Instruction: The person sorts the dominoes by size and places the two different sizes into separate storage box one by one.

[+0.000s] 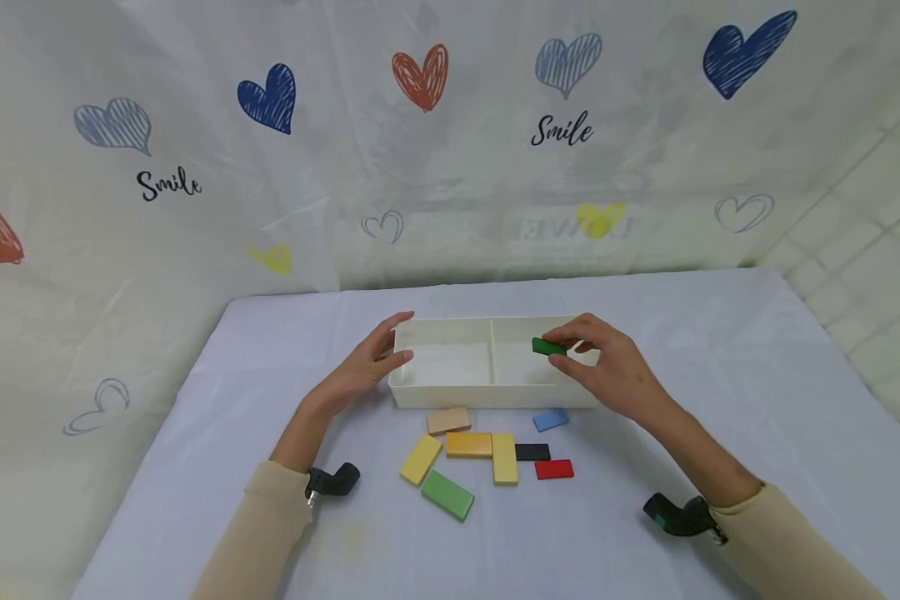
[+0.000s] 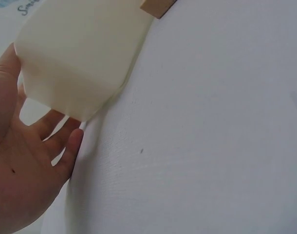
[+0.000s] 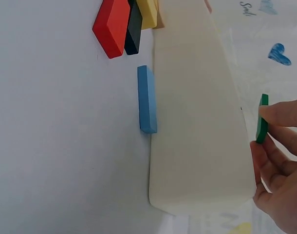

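My right hand (image 1: 607, 362) pinches a small dark green block (image 1: 548, 347) between thumb and fingers, above the right compartment of a white two-compartment box (image 1: 442, 397). The right wrist view shows the green block (image 3: 262, 118) held on edge beyond the box's rim. At the box's left end is my left hand (image 1: 363, 367), its thumb and fingers spread across that end. In the left wrist view the thumb touches the rim and the other fingers (image 2: 51, 124) lie against the end wall, fairly straight.
Before the box lie tan (image 1: 448, 421), orange (image 1: 468, 445), light green (image 1: 447, 496), black (image 1: 532, 452), red (image 1: 554, 470) and blue (image 1: 551, 419) blocks, with two yellow ones (image 1: 505, 459). A white cloth (image 1: 570, 542) covers the table. Behind hangs a heart-printed curtain (image 1: 480, 167).
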The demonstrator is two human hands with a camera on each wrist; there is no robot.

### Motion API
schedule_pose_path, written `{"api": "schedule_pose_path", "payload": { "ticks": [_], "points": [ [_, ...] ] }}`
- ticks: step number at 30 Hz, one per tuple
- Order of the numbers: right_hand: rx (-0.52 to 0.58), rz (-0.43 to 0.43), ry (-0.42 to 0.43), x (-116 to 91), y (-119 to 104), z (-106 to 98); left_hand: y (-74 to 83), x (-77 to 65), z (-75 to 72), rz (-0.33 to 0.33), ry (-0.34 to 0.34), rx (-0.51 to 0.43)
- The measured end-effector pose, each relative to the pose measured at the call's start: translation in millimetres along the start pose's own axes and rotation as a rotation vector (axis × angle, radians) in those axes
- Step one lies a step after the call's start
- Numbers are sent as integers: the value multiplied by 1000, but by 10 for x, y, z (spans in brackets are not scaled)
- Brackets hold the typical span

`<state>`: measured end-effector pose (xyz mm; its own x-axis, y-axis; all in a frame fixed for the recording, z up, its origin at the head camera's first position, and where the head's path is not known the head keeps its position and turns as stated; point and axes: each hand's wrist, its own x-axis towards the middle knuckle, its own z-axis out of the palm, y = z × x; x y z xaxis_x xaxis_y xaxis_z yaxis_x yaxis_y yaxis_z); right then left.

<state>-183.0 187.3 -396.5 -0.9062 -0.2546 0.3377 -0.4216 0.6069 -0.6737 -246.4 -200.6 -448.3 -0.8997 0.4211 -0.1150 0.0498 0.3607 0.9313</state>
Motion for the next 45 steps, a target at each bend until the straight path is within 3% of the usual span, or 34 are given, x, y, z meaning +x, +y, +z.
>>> {"api": "schedule_pose_path", "payload": {
  "ticks": [13, 45],
  "points": [
    [-52, 32, -41, 70, -1, -9, 7, 22, 8, 5, -8, -1],
    [-27, 24, -87, 284, 11, 91, -26, 13, 0, 9, 1, -9]
  ]
}}
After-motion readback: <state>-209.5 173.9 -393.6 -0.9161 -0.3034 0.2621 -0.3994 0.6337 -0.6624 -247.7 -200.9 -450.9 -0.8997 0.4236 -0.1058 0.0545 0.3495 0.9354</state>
